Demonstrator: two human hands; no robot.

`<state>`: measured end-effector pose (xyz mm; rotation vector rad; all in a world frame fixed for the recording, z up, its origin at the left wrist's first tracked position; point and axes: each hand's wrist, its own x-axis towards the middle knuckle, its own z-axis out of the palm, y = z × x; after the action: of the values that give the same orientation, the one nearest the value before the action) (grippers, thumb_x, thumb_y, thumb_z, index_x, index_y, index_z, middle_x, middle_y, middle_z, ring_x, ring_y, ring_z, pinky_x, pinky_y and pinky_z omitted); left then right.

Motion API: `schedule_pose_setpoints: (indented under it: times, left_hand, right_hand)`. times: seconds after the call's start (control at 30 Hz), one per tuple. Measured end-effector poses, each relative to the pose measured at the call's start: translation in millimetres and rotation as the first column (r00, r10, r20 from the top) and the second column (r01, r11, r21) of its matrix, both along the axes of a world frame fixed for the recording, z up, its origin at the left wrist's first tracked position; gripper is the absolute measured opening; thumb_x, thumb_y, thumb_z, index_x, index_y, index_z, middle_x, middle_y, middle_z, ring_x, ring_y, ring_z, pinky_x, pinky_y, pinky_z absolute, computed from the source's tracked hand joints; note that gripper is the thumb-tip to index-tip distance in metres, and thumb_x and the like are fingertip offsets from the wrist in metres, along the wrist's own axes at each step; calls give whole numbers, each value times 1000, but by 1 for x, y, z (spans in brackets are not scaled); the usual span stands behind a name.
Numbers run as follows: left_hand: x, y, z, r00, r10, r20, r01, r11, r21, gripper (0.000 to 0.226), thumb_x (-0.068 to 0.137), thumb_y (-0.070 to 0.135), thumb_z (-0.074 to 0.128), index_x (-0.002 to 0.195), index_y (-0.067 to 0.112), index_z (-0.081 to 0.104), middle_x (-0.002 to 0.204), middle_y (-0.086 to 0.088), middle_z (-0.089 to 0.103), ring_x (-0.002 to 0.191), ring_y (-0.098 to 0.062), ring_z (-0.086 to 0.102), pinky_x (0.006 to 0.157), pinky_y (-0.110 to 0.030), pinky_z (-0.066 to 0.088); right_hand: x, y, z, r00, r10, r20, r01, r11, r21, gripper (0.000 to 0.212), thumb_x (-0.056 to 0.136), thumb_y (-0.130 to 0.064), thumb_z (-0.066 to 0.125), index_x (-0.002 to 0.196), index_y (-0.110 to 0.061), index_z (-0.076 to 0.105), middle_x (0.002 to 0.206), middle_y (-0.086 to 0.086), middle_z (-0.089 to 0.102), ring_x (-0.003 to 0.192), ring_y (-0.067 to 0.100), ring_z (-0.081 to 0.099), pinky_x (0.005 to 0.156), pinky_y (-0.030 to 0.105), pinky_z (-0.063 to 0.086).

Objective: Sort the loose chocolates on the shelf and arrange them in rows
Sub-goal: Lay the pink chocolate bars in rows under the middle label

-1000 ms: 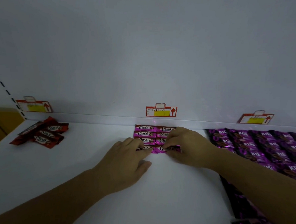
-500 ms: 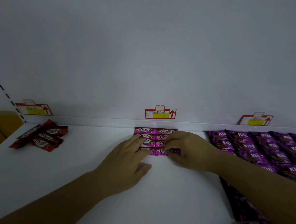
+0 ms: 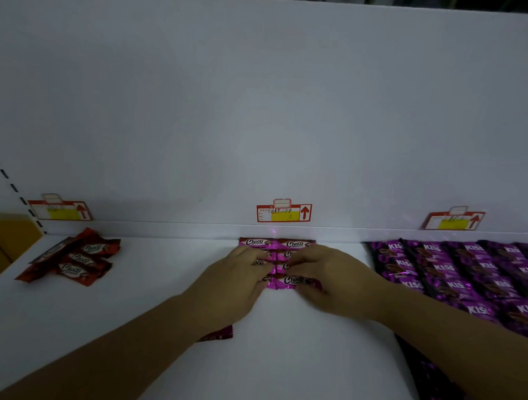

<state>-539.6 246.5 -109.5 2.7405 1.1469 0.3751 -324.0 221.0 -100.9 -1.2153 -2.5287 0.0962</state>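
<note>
Pink Choco bars lie in two neat columns at the back middle of the white shelf. My left hand lies flat with its fingers spread over the left column. My right hand pinches the front right pink Choco bar between thumb and fingers. One more pink wrapper peeks out from under my left forearm. A loose pile of red Choco bars sits at the far left.
Purple KISS packs cover the shelf's right side in rows and run down to the front right. Three red price tags hang on the back wall. A yellow-brown box stands beyond the left edge.
My left hand has slid farther onto the left pink column. My right hand stays on the front right bar. A pink wrapper now shows under my left forearm.
</note>
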Motion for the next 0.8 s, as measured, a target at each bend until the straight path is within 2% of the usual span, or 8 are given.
schedule_pose_setpoints:
  times: [0.2,0.37,0.47,0.53,0.6,0.63,0.73,0.8]
  left_hand:
    - [2,2,1,1000,8,21,-9,1000,26,38,96,31,44,133,24,50,135,6,46,124,-10,36,103,-23,33]
    - [0,2,8,998,28,57,-30,999,44,41,95,34,46,135,23,47,135,6,45,124,-9,35,105,-24,33]
    - [-15,2,27,985,85,151,-76,995,-64,41,91,37,49,130,21,53,129,6,51,119,-7,42,99,-17,29]
    - [-37,1,38,976,112,185,-79,981,-176,38,83,42,50,115,24,64,110,8,61,98,-3,54,87,-14,37]
    - [-61,-6,45,987,121,102,-91,961,-260,25,84,38,62,106,27,66,90,16,61,79,2,55,70,-9,40]
    - [-71,-11,46,992,118,33,-103,950,-294,24,82,36,67,105,28,66,86,19,59,75,2,54,65,-8,40]
    - [-91,-30,41,987,61,-149,-110,933,-343,33,76,45,69,107,37,61,89,21,53,81,3,49,65,-9,38]
    - [-95,-39,34,985,41,-170,-96,940,-327,36,76,48,68,110,41,60,90,23,49,84,6,46,67,-7,36]
  right_hand:
    - [0,-1,3,1000,3,13,-2,1000,-5,29,83,-29,51,102,-21,72,106,-3,67,92,14,62,77,28,52]
    - [0,-5,7,1000,-17,-13,16,1000,-12,33,81,-32,50,105,-23,70,108,-3,67,95,11,60,80,19,49]
    - [-2,-10,14,997,-20,-73,20,1000,-5,31,80,-31,50,102,-21,71,104,-3,68,95,9,60,81,16,45]
    - [-12,-17,19,996,20,-92,-21,1000,-11,29,83,-33,50,100,-21,71,102,-4,68,92,7,59,79,16,45]
    - [-29,-26,21,993,89,-73,-93,995,-44,29,85,-36,49,99,-21,70,101,-4,67,91,8,60,81,15,44]
    - [-40,-31,22,989,139,-52,-142,988,-65,29,86,-36,49,99,-21,69,101,-4,67,91,9,61,81,17,45]
    - [-72,-40,17,967,251,36,-248,966,-76,32,88,-39,51,105,-18,67,99,0,66,87,15,62,72,25,50]
    - [-85,-40,14,974,217,69,-211,974,-86,35,88,-41,54,110,-16,65,100,3,62,86,18,60,70,32,52]
